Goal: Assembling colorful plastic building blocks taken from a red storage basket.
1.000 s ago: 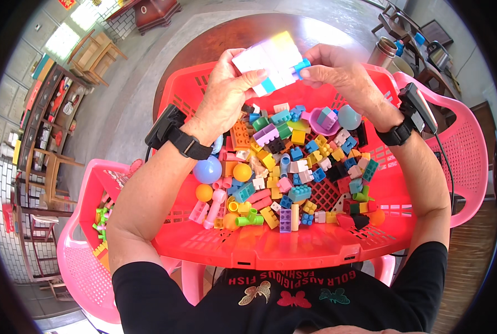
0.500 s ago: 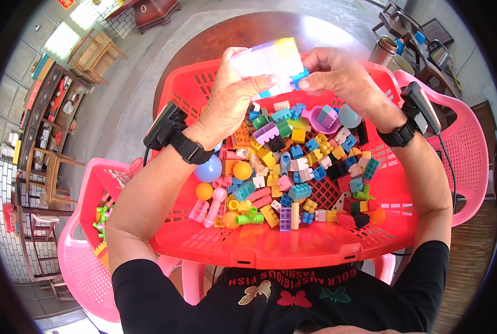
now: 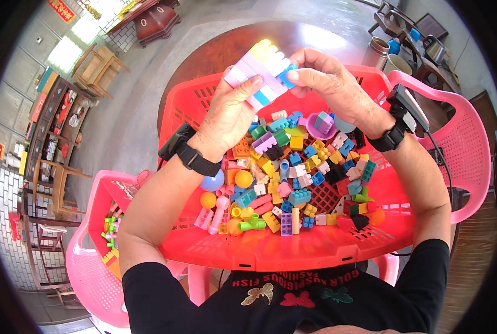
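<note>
Both hands are up over the far edge of the red basket (image 3: 315, 253), working on the same thing: a chunky block assembly (image 3: 261, 75) made of pastel bricks, mostly white and lilac with a yellow bit on top and a couple of blue pieces. The left hand (image 3: 232, 114) is closed round it from below and the side, thumb pressed on the near face, fingers wrapped behind. The right hand (image 3: 332, 83) pinches its right end, thumb and fingertips closed on the blue brick there. So the build is held in the air between the two hands, tilted, just above the basket's far rim and not touching the pile. Each wrist has a black strap with a small black device: the left wrist device (image 3: 176, 146) sits on the outside of the forearm, the right wrist device (image 3: 407, 108) has a cable running off it. Below the hands the basket is full of loose blocks (image 3: 293, 178) in all colours, plus some round pieces near the left side, like an orange ball (image 3: 243, 178) and a pale blue ball (image 3: 212, 182), and a green pipe piece (image 3: 252, 224) by the near edge. The basket rests on the person's lap area, with a pink plastic chair (image 3: 92, 267) to the left holding a few more toy pieces, and another pink chair (image 3: 460, 150) on the right. Beyond the basket's far edge there's a round dark wooden table (image 3: 215, 50).
</note>
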Demonstrator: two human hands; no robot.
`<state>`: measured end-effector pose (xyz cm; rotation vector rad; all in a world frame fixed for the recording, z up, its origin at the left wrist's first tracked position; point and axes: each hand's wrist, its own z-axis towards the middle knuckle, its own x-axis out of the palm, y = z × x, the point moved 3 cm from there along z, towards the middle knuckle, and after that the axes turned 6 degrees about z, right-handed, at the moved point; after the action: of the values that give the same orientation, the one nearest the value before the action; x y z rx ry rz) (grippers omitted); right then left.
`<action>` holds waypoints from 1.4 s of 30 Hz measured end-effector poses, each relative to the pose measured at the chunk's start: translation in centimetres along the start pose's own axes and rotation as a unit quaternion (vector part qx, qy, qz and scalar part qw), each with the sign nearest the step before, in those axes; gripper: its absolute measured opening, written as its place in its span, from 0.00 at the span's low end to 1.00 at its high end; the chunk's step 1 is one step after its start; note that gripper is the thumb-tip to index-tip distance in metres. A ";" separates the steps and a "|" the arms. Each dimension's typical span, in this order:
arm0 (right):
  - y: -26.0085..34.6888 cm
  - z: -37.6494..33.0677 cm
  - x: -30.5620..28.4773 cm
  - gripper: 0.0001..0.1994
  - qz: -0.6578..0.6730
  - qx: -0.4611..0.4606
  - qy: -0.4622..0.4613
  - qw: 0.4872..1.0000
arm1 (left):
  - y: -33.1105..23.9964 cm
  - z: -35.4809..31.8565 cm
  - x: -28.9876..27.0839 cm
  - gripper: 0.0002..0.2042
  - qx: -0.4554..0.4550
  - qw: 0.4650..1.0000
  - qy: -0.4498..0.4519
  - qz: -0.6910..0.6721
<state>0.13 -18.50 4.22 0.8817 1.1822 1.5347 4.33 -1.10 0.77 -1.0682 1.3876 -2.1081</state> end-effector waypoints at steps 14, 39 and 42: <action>1.9 -0.1 -0.7 0.12 -0.340 -0.246 0.043 0.907 | -0.3 -1.3 -0.6 0.31 -0.132 0.982 0.056 0.122; 1.5 -0.9 0.9 0.52 -0.270 -0.144 0.106 0.946 | -2.9 -2.2 2.2 0.52 0.138 0.938 0.041 0.314; 2.1 -1.2 1.0 0.54 -0.329 -0.172 0.087 0.925 | -2.8 -2.1 2.2 0.53 0.129 0.942 0.043 0.308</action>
<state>-1.75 -18.00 5.94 0.0831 1.1294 1.2107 1.59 -0.14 3.65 -0.3683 1.2287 -1.8036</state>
